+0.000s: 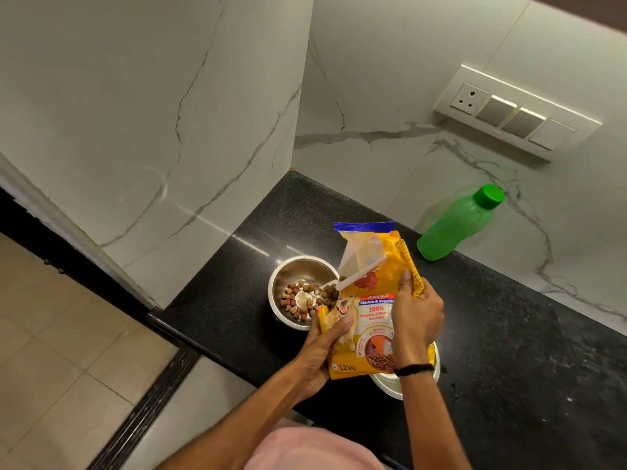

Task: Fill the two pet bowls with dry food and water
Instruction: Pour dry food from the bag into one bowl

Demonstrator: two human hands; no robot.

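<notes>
Centre of frame: yellow dry food bag (369, 310), held roughly upright above the black counter (509, 334), blue sealed strip at its top.
- A torn corner on the bag's upper left side is folded open and shows white lining. This opening sits just over the right rim of the steel bowl (305, 269).
- Left hand (322, 354) grips the bag's lower left edge, thumb pressed across the printed front and fingers wrapped behind.
- Right hand (415, 317) grips the bag's right edge higher up, fingers curled round the side. There is a black band (414, 369) on that wrist.

Left of the bag: the steel bowl stands on the counter near its left end. Brown and reddish kibble (300, 301) lies in a loose, thin layer, with bare metal showing in the middle and on the far wall.

Lower centre: the second bowl (390, 385) stands near the counter's front edge, mostly hidden behind the bag and right wrist. Only a pale rim shows, and I cannot tell what it holds.

Right of centre: a green bottle (454, 225) with its green cap on stands on the counter against the marble wall, well apart from both bowls.

Upper right: white switch plate (515, 113) on the wall.

Lower left: beige floor tiles (51, 351).

Bottom edge: pink garment (305, 449).
</notes>
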